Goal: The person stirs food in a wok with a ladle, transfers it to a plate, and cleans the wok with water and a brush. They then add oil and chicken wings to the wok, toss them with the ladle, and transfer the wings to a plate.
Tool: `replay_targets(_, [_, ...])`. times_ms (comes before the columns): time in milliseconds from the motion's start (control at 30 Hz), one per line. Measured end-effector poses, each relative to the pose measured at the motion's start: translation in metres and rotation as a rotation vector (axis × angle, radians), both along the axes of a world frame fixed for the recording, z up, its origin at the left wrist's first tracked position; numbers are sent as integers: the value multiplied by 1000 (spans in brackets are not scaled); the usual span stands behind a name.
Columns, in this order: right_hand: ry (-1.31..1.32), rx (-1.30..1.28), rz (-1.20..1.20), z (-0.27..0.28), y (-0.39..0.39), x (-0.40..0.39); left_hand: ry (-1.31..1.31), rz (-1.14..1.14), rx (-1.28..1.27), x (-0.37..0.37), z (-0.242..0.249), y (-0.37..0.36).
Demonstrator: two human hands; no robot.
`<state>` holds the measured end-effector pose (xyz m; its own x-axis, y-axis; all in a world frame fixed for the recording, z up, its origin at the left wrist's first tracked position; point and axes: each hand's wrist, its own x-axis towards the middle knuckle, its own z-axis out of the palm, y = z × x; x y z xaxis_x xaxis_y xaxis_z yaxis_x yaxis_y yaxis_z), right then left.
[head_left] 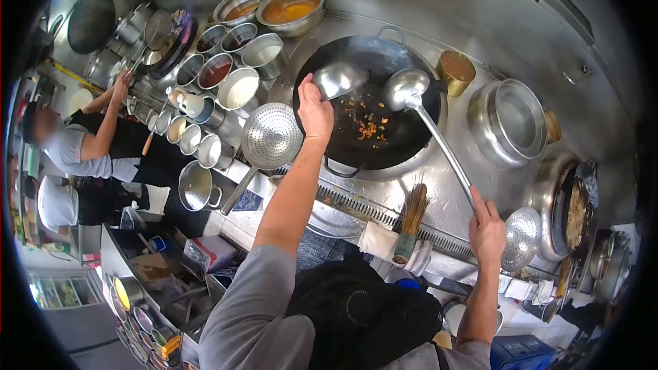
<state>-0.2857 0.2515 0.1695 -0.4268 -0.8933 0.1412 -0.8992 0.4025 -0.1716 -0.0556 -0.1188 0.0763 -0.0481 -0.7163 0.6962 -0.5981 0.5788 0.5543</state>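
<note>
A large black wok (329,140) sits on the steel range with small orange and brown food bits (369,123) in its middle. My left hand (315,106) is closed on the rim of a metal bowl (339,80), which it holds tilted over the wok's upper left part. My right hand (487,229) grips the long handle of a steel ladle (410,89); the ladle's head is over the wok's right side. To the left of the wok lies a perforated strainer (272,136).
Pots of sauces (240,88) and two large bowls (291,10) stand at the upper left. A bamboo brush (413,216) lies at the front edge. Stacked steel pots (510,123) and another strainer (522,236) are on the right. Two people (75,144) stand at far left.
</note>
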Motion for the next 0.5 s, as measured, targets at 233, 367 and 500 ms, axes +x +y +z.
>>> replay_targets(233, [-97,-29,28,-2,-14,15,44,-76,143,7,20,14])
replay_targets(367, [-456,-113,68,-37,-25,15,489,45,780,64,42,19])
replay_targets(500, [-480,21,73,-105,-34,3,974,33,755,189,13,84])
